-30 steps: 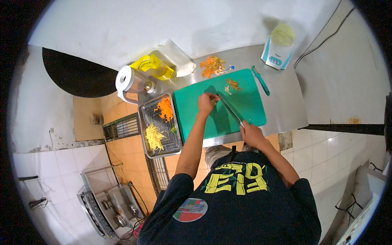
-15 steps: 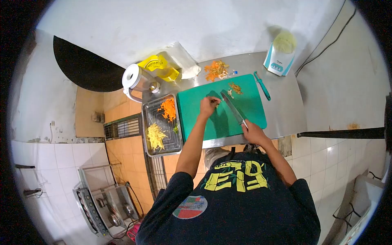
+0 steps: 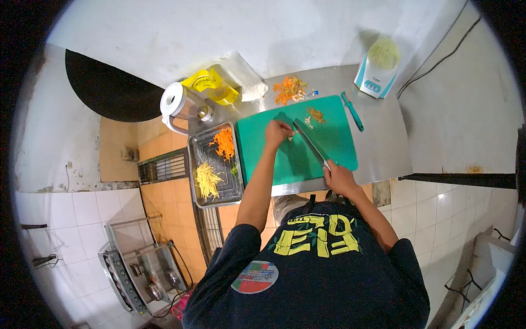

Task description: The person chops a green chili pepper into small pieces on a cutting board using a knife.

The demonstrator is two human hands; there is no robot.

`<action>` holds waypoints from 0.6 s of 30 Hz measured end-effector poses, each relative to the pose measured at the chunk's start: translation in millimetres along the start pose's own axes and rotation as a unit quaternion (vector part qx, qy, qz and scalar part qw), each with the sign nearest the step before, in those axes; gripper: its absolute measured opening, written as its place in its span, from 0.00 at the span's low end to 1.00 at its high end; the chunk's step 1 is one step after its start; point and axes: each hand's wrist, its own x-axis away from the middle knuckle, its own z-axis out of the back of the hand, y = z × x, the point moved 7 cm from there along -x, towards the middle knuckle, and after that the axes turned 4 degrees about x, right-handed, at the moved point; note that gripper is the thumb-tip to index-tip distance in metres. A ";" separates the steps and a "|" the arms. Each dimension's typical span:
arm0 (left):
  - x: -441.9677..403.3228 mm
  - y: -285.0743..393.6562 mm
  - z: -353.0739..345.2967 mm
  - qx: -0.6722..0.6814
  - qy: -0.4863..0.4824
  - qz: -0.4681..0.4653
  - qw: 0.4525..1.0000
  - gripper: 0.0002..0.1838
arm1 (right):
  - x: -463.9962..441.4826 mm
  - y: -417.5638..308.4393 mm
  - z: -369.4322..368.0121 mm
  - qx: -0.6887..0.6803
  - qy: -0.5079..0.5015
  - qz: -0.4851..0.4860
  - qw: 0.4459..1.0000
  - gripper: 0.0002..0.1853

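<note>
My right hand (image 3: 339,179) is wrapped round the handle of a kitchen knife (image 3: 311,142), whose long blade slants up and left over the green cutting board (image 3: 263,164). To the left of the blade, my left hand (image 3: 278,132) pinches a small pale piece (image 3: 291,137), possibly garlic; its exact kind is too small to tell. Just right of the knife tip lie pale chopped bits (image 3: 309,122). Beyond them is a little heap of brownish chopped pieces (image 3: 316,114).
Left of the board, a metal tray (image 3: 240,189) holds orange shreds (image 3: 223,145) and pale yellow strips (image 3: 207,181). Around the board are a blender jug (image 3: 183,104), a yellow pouch (image 3: 213,85), peelings (image 3: 289,89), a green peeler (image 3: 353,112) and a blender base (image 3: 371,79).
My left hand has shifted slightly left, and the pale piece at its fingertips shows more. The knife stays in my right hand, its blade turned a little more edge-on. The view has moved slightly.
</note>
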 end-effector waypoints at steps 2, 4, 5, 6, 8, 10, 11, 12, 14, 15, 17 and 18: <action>-2.6 5.3 4.9 -0.017 -0.028 0.043 0.999 0.15 | 1.0 -1.6 1.6 0.001 0.001 -0.012 1.000 0.16; -7.4 0.6 1.7 -0.017 -0.037 0.036 0.999 0.15 | -0.2 -1.9 2.1 -0.005 0.000 -0.026 1.000 0.16; -9.3 -1.9 0.6 -0.018 -0.040 0.033 0.998 0.15 | -1.1 -1.0 2.1 -0.002 0.003 -0.030 1.000 0.17; -8.7 -2.7 0.8 -0.011 -0.045 0.037 0.998 0.15 | -1.2 0.5 2.0 0.001 0.006 -0.035 0.999 0.18; -7.3 -2.9 1.0 0.002 -0.055 0.044 0.998 0.15 | -0.9 2.9 2.9 0.005 0.014 -0.037 0.999 0.18; -9.5 -9.7 -1.2 0.018 -0.063 0.065 0.996 0.14 | 0.8 3.2 5.6 0.007 0.022 -0.033 0.999 0.18; -10.7 -12.2 -1.6 0.025 -0.066 0.074 0.995 0.14 | 1.1 2.4 5.3 0.005 0.014 -0.025 1.000 0.18; -12.5 -13.0 -2.0 0.020 -0.069 0.074 0.995 0.14 | 1.0 2.2 5.7 0.004 0.009 -0.016 1.000 0.18; -15.9 -12.7 -3.7 0.011 -0.073 0.072 0.995 0.13 | 2.0 2.3 5.7 0.011 0.005 -0.009 1.000 0.18; -17.5 -12.9 -4.5 0.012 -0.074 0.066 0.995 0.13 | 3.1 1.0 5.0 0.020 0.007 -0.009 1.000 0.17; -18.4 -15.5 -5.9 0.015 -0.077 0.055 0.995 0.13 | 4.5 -0.7 3.7 0.033 0.004 -0.007 0.999 0.16; -17.6 -14.4 -5.2 0.021 -0.076 0.055 0.995 0.13 | 5.3 -2.8 4.5 0.037 0.000 -0.005 0.999 0.16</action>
